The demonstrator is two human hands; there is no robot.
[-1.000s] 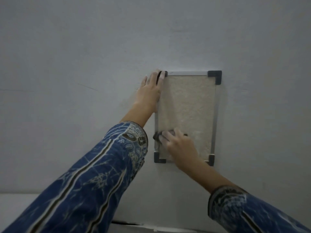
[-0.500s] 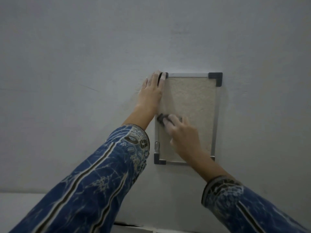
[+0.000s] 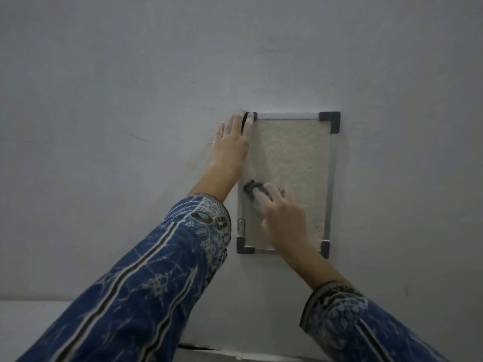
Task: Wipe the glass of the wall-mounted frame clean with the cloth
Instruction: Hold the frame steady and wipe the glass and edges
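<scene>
Frame hangs flat on a plain grey-white wall. It is a tall shape with thin silver sides and black corner pieces. Its glass covers a bumpy cream sheet. A small metal clip sits on the frame's left side, near the bottom. The cloth is small and dark, and it lies on the glass close to the frame's left side, a bit below the middle. The right hand has its fingers bent over the cloth and pushes it on the glass; only a bit of cloth peeks out past the fingertips. The left hand lies flat with straight fingers on the frame's top left corner, half on the wall, and holds nothing. The two hands are apart, one above the other. Both arms wear blue sleeves with pale patterns. The right arm crosses the frame's bottom edge and hides part of its bottom right corner. The glass up and right of the cloth is uncovered. Far below the frame, to the left, a pale ledge meets the wall.
</scene>
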